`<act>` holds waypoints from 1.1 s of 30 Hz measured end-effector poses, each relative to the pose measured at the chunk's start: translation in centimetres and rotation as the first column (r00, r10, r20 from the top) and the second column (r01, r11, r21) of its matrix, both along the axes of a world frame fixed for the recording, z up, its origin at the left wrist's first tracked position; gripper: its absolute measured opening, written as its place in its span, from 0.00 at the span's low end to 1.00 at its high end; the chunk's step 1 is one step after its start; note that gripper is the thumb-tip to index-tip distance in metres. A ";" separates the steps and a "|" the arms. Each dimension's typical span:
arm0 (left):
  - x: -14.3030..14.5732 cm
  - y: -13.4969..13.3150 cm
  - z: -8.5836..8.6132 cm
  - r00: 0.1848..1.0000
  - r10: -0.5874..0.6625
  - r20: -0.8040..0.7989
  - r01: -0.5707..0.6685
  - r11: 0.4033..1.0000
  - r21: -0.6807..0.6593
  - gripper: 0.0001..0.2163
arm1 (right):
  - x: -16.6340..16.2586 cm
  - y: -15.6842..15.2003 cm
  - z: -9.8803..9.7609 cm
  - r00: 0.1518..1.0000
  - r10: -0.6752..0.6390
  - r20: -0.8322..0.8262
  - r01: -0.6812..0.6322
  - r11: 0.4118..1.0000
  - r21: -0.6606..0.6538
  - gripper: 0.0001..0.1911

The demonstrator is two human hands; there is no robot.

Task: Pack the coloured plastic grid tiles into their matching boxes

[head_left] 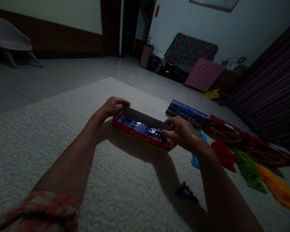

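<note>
A shallow red and yellow box (141,137) with an open top rests on the cream quilted mat. Inside it lie several purple interlocking plastic pieces (141,127), some of them gear-shaped. My left hand (112,106) grips the box's left end, with its fingers over the far corner. At the right end, my right hand (183,132) holds the box, fingers by the far corner and thumb over the pieces. One dark purple toothed piece (186,192) lies on the mat, nearer to me than the box.
Beyond my right hand lie a blue box (187,112) and red boxes (222,132). Piles of red (223,155), green (250,170) and orange pieces (277,187) line the mat's right side. Blue pieces (195,161) show beside my right forearm. A chair (9,33) stands far left.
</note>
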State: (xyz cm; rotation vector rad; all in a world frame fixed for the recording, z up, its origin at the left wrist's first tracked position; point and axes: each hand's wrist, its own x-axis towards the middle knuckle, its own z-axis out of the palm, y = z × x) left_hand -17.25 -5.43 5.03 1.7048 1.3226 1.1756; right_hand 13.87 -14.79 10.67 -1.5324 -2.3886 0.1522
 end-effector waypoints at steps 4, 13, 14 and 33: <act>0.1 -0.1 0.1 1.000 -0.003 0.014 0.003 1.000 -0.008 0.19 | 3.6 -2.6 0.1 0.999 -0.025 -0.026 0.025 1.000 0.003 0.06; 0.1 -0.1 0.1 1.000 0.026 0.008 -0.026 0.999 -0.027 0.18 | 6.5 -11.8 -2.9 0.988 0.025 0.152 0.056 0.858 -0.510 0.19; 0.1 -0.1 0.1 1.000 0.018 0.006 -0.017 1.000 -0.025 0.19 | 6.3 -12.4 -3.4 0.986 0.032 0.163 0.060 0.847 -0.528 0.19; -0.6 1.4 -1.7 1.000 -0.005 -0.031 0.006 0.999 0.037 0.20 | 6.1 -11.6 -2.3 0.996 0.088 0.020 -0.072 0.909 -0.411 0.05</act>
